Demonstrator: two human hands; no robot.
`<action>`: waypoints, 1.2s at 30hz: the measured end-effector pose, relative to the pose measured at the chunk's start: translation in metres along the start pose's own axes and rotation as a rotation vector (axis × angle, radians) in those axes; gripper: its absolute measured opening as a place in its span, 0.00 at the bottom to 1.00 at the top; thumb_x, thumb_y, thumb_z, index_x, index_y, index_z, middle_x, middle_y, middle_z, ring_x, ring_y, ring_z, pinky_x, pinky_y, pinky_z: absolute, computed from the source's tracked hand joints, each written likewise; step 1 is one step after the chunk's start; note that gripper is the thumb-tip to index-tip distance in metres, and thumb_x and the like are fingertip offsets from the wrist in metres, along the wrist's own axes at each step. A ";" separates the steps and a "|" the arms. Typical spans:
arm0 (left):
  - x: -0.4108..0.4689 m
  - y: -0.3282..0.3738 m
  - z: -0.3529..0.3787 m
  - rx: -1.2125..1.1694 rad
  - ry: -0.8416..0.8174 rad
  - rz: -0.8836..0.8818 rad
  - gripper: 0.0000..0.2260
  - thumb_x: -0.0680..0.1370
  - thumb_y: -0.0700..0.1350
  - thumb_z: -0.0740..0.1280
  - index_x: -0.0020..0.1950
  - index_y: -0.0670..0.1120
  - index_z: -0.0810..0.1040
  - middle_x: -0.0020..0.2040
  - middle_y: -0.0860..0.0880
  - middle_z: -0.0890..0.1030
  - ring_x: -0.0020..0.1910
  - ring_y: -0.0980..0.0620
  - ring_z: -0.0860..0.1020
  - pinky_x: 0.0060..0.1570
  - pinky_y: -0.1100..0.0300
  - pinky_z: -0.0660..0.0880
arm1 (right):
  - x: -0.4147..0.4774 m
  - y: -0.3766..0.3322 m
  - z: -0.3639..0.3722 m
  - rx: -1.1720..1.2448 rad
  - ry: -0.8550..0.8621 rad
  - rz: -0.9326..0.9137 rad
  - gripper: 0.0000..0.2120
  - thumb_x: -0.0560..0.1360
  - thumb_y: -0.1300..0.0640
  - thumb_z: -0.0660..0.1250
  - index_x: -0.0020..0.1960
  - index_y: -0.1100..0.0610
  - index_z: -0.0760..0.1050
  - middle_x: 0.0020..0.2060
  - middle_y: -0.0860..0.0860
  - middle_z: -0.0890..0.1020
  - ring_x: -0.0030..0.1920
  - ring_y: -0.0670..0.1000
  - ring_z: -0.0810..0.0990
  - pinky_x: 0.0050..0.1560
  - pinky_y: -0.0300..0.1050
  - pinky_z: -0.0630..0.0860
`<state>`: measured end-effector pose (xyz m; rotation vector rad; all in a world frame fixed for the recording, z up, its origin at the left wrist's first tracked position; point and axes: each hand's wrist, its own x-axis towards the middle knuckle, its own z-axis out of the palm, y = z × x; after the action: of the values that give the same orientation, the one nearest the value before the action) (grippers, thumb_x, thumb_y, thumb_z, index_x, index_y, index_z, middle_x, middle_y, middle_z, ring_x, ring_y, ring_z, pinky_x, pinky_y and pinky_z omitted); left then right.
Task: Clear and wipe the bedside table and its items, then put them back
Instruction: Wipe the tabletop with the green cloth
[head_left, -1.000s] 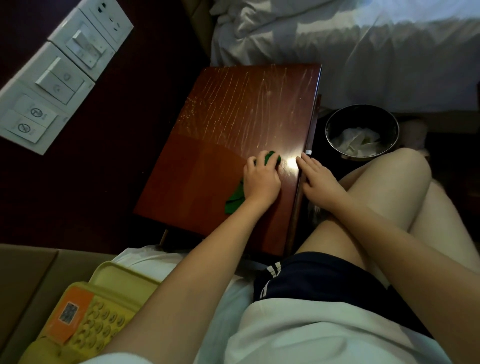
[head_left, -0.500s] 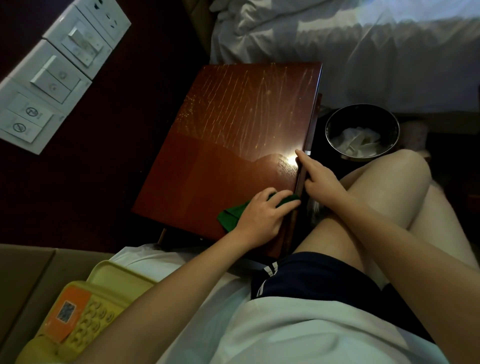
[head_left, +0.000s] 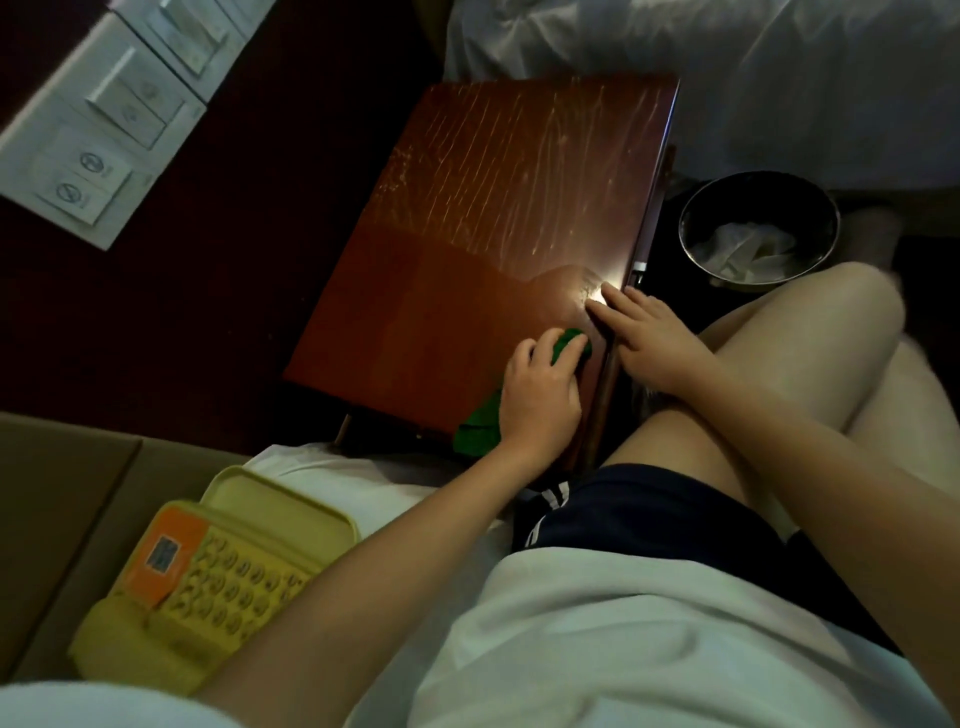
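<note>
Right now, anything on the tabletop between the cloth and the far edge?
Only the right hand: its fingers lie on the table at the right edge, just beyond the green cloth that the left hand grips. Left of them the wood to the far edge shows only streaks. The yellow phone sits off the table.

Tabletop (head_left: 467, 249) gives room toward the bed (head_left: 779, 78); bin (head_left: 693, 218) flanks it.

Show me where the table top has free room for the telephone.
The table top is bare from the bed down to its middle, and all along its left side. Crowded only at the near right corner: the left hand grips the cloth, the right hand rests on the edge.
</note>
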<state>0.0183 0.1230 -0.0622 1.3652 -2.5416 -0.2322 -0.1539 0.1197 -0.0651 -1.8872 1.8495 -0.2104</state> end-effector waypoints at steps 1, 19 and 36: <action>-0.007 0.007 0.002 -0.003 0.007 0.003 0.20 0.74 0.41 0.53 0.63 0.45 0.77 0.60 0.44 0.77 0.52 0.43 0.74 0.51 0.51 0.74 | 0.000 -0.001 0.000 0.006 0.009 0.008 0.31 0.77 0.63 0.54 0.77 0.52 0.49 0.77 0.53 0.49 0.76 0.55 0.46 0.74 0.48 0.44; 0.027 0.000 0.002 0.110 0.016 -0.106 0.18 0.75 0.40 0.57 0.63 0.45 0.76 0.61 0.43 0.76 0.54 0.42 0.74 0.51 0.51 0.72 | -0.010 -0.010 -0.010 0.300 0.043 0.131 0.36 0.71 0.73 0.54 0.76 0.53 0.54 0.76 0.50 0.52 0.76 0.54 0.47 0.75 0.50 0.47; 0.098 -0.097 -0.018 0.116 0.090 -0.641 0.17 0.80 0.40 0.55 0.70 0.49 0.67 0.70 0.47 0.66 0.66 0.44 0.64 0.64 0.53 0.61 | -0.007 -0.018 0.002 0.056 0.000 0.117 0.27 0.82 0.50 0.50 0.77 0.54 0.45 0.77 0.53 0.44 0.76 0.53 0.43 0.74 0.51 0.44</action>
<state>0.0488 -0.0120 -0.0555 2.1471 -1.9953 -0.1297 -0.1376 0.1262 -0.0577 -1.7355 1.9260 -0.2202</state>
